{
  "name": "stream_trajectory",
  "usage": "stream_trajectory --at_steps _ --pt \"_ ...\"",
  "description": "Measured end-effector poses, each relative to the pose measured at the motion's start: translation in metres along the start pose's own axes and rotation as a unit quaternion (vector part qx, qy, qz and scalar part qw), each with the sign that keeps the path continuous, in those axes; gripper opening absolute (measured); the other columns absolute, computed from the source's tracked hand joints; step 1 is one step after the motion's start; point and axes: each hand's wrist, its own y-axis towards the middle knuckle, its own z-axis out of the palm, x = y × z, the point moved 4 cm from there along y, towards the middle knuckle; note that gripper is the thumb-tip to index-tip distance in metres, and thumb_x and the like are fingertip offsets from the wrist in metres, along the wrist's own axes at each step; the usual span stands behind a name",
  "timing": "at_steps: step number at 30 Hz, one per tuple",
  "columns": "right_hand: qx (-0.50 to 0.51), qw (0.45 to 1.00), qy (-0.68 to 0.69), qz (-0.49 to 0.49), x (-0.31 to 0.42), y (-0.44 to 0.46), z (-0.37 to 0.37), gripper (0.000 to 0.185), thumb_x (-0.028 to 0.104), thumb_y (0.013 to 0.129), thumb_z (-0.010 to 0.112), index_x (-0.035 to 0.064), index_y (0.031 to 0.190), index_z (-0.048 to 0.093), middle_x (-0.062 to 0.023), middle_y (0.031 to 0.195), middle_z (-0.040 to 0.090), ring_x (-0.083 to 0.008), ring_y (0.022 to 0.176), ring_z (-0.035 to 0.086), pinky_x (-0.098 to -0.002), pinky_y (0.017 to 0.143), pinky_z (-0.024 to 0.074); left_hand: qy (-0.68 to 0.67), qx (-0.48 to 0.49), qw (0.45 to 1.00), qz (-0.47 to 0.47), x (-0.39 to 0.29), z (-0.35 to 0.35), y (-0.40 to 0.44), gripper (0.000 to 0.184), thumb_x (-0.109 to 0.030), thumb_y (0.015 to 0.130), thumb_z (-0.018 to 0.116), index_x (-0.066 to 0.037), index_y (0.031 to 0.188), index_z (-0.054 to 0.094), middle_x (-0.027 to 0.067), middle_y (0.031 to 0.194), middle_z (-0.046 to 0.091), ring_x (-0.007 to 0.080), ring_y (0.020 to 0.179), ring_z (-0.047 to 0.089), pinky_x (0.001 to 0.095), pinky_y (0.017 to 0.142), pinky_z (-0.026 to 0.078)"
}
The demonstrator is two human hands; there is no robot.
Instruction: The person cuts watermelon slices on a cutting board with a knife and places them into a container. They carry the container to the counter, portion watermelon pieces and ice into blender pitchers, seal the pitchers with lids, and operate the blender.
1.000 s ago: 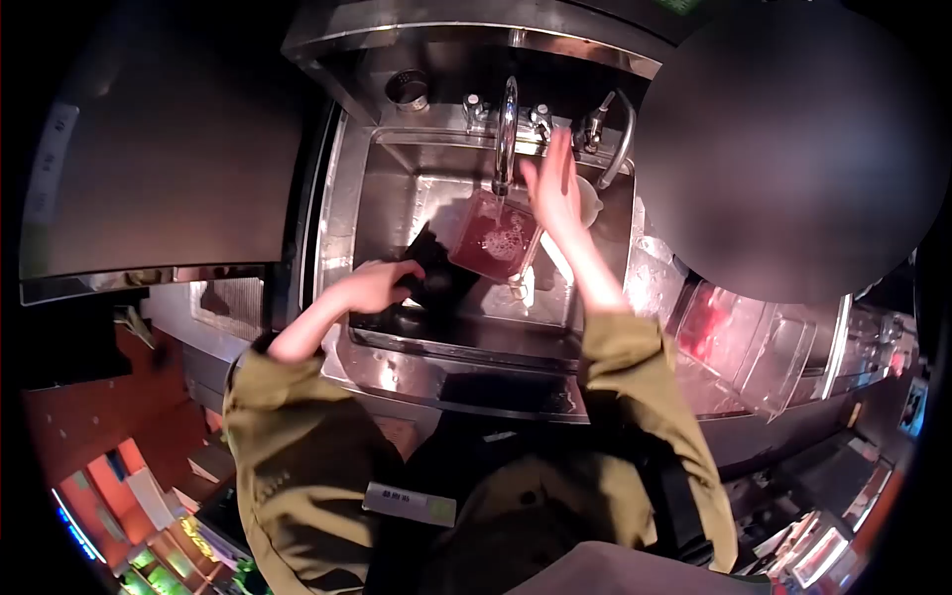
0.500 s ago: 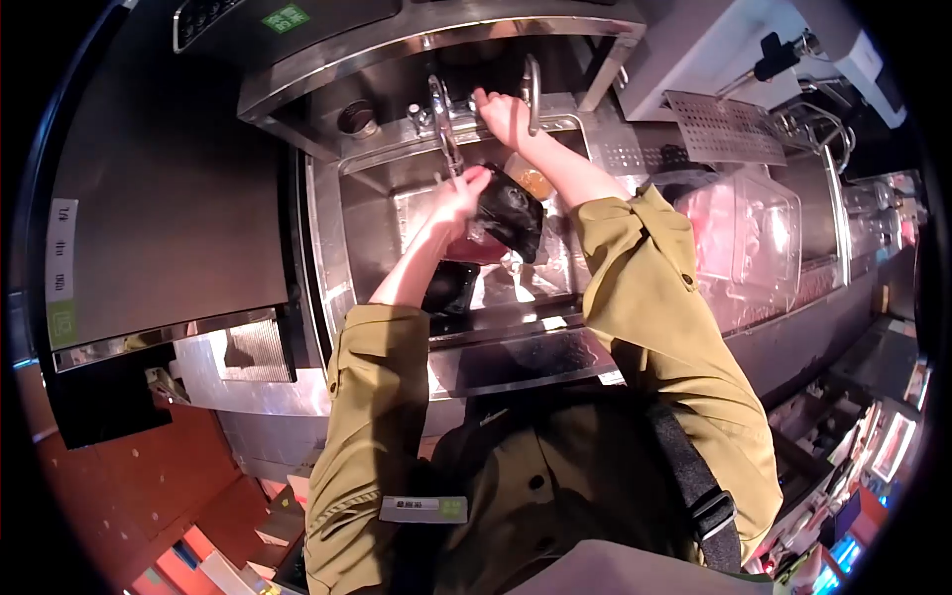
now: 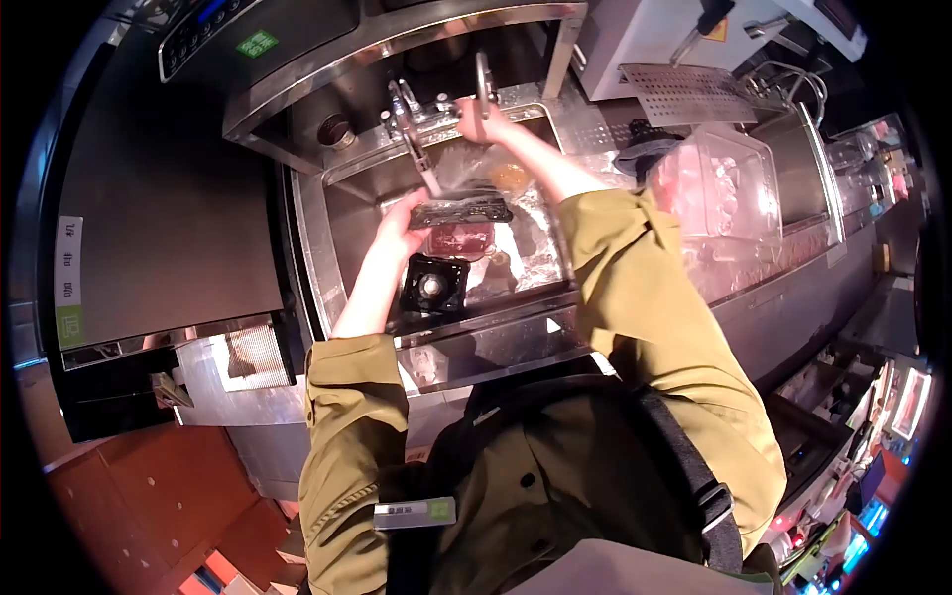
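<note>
My left hand [image 3: 402, 226] grips the edge of a black, flat-looking piece [image 3: 464, 210] over the sink [image 3: 342, 233]. Water runs from the left faucet [image 3: 415, 144] onto that piece and splashes. Behind the two spouts, my right hand [image 3: 481, 121] is closed at the tap handle, which its fingers mostly hide, beside the right faucet [image 3: 484, 79]. Below the black piece lies a reddish clear container [image 3: 461, 241]. A black square part with a round metal centre [image 3: 434, 286] rests nearer to me. Something orange [image 3: 511, 178] sits in the sink's far right.
Right of the sink stands a large clear plastic bin [image 3: 719, 193], with a perforated metal plate [image 3: 684, 94] behind it. A metal shelf [image 3: 407, 59] overhangs the taps. A small metal cup [image 3: 336, 131] is at the back left. A dark machine [image 3: 169, 218] flanks the left.
My left hand has lowered and tilted the black piece, now seen nearly edge-on under the water. The black square part shows more fully. My right hand stays by the taps; the view has shifted.
</note>
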Motion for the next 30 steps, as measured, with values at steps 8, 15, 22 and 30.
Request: stream_trajectory --at_steps 8,15,22,30 --pt "0.174 0.959 0.224 -0.017 0.027 -0.115 -0.019 0.046 0.040 0.084 0.045 0.0055 0.114 0.049 -0.0103 0.107 0.056 -0.0221 0.100 0.051 -0.0350 0.084 0.0393 0.791 0.036 0.529 0.305 0.010 0.067 -0.145 0.048 -0.011 0.066 0.062 0.001 0.107 0.041 0.0185 0.081 0.059 0.0293 0.071 0.060 0.0383 0.064 0.049" --pt "0.223 0.973 0.014 -0.060 0.005 -0.235 -0.101 0.043 0.034 0.077 0.053 0.0006 0.105 0.051 -0.0164 0.093 0.059 -0.0278 0.082 0.056 -0.0357 0.074 0.0441 0.820 0.147 0.336 0.440 0.086 0.135 -0.257 0.038 -0.003 0.064 0.056 -0.003 0.099 0.043 0.0166 0.098 0.057 0.0289 0.063 0.059 0.0416 0.057 0.047" --pt "-0.329 0.930 -0.133 -0.101 -0.047 -0.332 -0.316 0.039 0.011 0.070 0.050 -0.0017 0.107 0.050 -0.0209 0.084 0.054 -0.0349 0.079 0.053 -0.0394 0.071 0.0435 0.639 0.181 0.196 0.722 0.137 0.297 -0.263 0.028 -0.021 0.066 0.062 -0.008 0.089 0.053 0.0077 0.116 0.048 0.0164 0.066 0.052 0.0289 0.058 0.041" --pt "-0.365 0.901 -0.235 -0.021 -0.127 -0.323 -0.317 0.034 0.018 0.068 0.056 0.0058 0.100 0.057 -0.0122 0.084 0.055 -0.0281 0.082 0.054 -0.0397 0.067 0.0451 0.582 0.216 0.377 0.687 0.130 0.371 -0.218 0.027 -0.028 0.076 0.055 -0.004 0.089 0.057 0.0111 0.087 0.058 0.0284 0.082 0.052 0.0384 0.071 0.040"
